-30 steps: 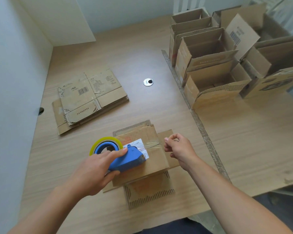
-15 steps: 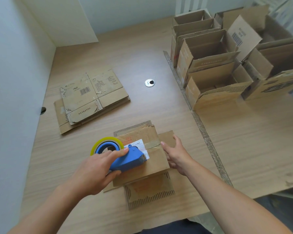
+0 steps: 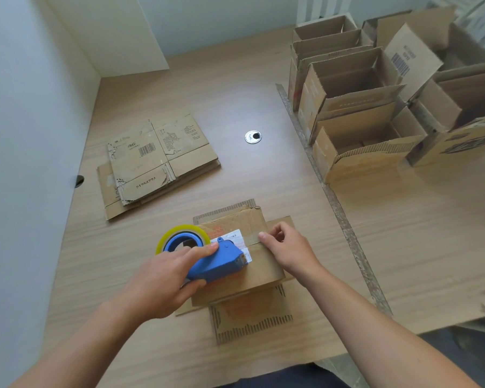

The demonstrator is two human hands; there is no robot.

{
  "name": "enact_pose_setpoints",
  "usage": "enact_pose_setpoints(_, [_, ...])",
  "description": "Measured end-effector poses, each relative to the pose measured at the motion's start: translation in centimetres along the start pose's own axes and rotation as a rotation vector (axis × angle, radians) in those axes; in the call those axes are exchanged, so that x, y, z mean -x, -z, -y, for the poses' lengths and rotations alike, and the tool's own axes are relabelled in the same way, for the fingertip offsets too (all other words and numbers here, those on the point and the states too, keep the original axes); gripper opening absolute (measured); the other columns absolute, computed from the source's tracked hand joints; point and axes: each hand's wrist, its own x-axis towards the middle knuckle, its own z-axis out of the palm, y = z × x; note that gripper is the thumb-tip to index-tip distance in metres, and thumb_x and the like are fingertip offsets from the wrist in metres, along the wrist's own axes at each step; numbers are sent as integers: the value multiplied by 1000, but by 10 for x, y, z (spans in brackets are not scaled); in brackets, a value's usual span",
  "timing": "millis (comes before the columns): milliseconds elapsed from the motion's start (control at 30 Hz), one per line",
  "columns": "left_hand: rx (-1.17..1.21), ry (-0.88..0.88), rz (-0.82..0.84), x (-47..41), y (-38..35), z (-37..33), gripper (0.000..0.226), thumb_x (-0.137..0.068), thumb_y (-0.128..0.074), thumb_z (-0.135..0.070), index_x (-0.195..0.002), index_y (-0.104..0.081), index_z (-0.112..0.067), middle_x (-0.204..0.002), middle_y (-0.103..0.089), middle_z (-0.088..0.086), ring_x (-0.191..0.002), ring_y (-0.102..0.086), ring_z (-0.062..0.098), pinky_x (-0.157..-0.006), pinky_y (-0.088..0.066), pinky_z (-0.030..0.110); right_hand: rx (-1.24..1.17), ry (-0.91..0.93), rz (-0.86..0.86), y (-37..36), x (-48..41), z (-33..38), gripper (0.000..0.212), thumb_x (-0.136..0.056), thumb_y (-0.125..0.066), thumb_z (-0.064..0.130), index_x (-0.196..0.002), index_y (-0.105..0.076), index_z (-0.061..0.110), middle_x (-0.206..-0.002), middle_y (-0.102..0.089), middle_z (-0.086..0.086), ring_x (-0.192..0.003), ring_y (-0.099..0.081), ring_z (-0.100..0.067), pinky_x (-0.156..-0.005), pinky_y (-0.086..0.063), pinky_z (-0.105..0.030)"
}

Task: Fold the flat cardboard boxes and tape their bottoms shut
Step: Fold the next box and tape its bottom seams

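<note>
The box point(image 3: 263, 273) sits bottom-up at the near middle of the table point(image 3: 235, 88), with tape point(image 3: 251, 240) across its flaps. The left hand point(image 3: 163, 278) is wrapped around a blue tape dispenser point(image 3: 219, 264) resting on the box. The right hand point(image 3: 289, 253) presses loose fingers on the tape. Flat boxes point(image 3: 157, 163) lie far left, and folded boxes point(image 3: 356, 107) stand far right.

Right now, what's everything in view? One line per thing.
tape dispenser: one, blue with a yellow roll, on the taped box
taped box: one, brown, front centre
flat boxes: one stack, brown, left
folded boxes: several, brown, open tops, right
grommet: one, silver, mid-table
table: one, light wood
left hand: grips the tape dispenser
right hand: fingers on the taped box
</note>
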Motion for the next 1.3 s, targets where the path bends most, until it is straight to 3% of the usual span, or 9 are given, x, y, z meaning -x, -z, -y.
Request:
enact_pose_setpoints(200, [-12,-49,-67,-4,14,-1,71,-82,-38,-61,-148,-9,-58,-111,-67,-11,-90,-65,21,-69,-50,33,15,12,22,-1,-4,-3,35,-94,-64,44,-96,-56,10,-87,-61,3,-76,-54,-11,-68,-44,-29])
enact_pose_setpoints(300, [-51,-6,-36,-11,34,0,74,-74,-34,-62,-148,-28,-55,-120,-67,-12,-88,-62,20,-69,-45,31,85,45,18,-1,-6,-4,33,-95,-62,44,-96,-57,12,-87,-61,4,-80,-56,-14,-68,-43,-29])
enact_pose_setpoints(400, [-80,68,78,-16,65,6,74,-67,-31,-63,-142,-36,-59,-102,-67,-14,-83,-58,10,-70,-44,24,146,79,-13,-4,-7,-8,30,-97,-58,46,-93,-55,16,-87,-60,6,-84,-57,-16,-70,-43,-31])
enact_pose_setpoints(500, [-33,156,249,-12,88,17,55,-68,-41,-60,-121,-34,-73,-87,-61,-21,-79,-54,-3,-65,-40,13,218,101,-22,-7,-7,-12,28,-99,-51,49,-92,-50,22,-90,-59,5,-88,-57,-18,-75,-45,-36])
enact_pose_setpoints(667, [304,294,258,-4,82,43,59,-56,-50,-60,-115,-54,-63,-113,-64,-26,-101,-58,-5,-87,-49,23,326,77,41,-6,-10,-7,26,-101,-43,51,-101,-46,26,-104,-60,3,-99,-55,-24,-83,-45,-40])
enact_pose_setpoints(800, [427,297,264,1,66,55,66,-59,-55,-56,-124,-61,-51,-118,-65,-26,-105,-61,1,-93,-50,35,371,45,25,-12,-9,1,34,-104,-40,43,-130,-50,23,-129,-61,-2,-118,-54,-29,-87,-42,-39])
enact_pose_setpoints(900, [483,298,241,6,60,65,66,-59,-56,-56,-125,-62,-49,-119,-64,-28,-106,-61,0,-94,-50,36,317,-12,-4,-27,-6,8,35,-105,-37,38,-131,-52,20,-126,-62,-6,-120,-54,-31,-91,-42,-37])
enact_pose_setpoints(1000, [530,264,250,8,57,71,63,-60,-56,-55,-123,-62,-51,-118,-64,-29,-105,-61,-1,-92,-49,34,231,-86,-11,-42,-1,7,50,-99,-39,54,-140,-44,27,-129,-63,0,-123,-55,-27,-98,-43,-39])
enact_pose_setpoints(1300, [687,145,318,11,59,82,51,-70,-60,-44,-119,-61,-59,-117,-69,-19,-104,-64,6,-96,-48,39,305,-42,-75,-45,5,8,48,-97,-46,58,-132,-48,26,-119,-65,0,-113,-58,-25,-85,-45,-38])
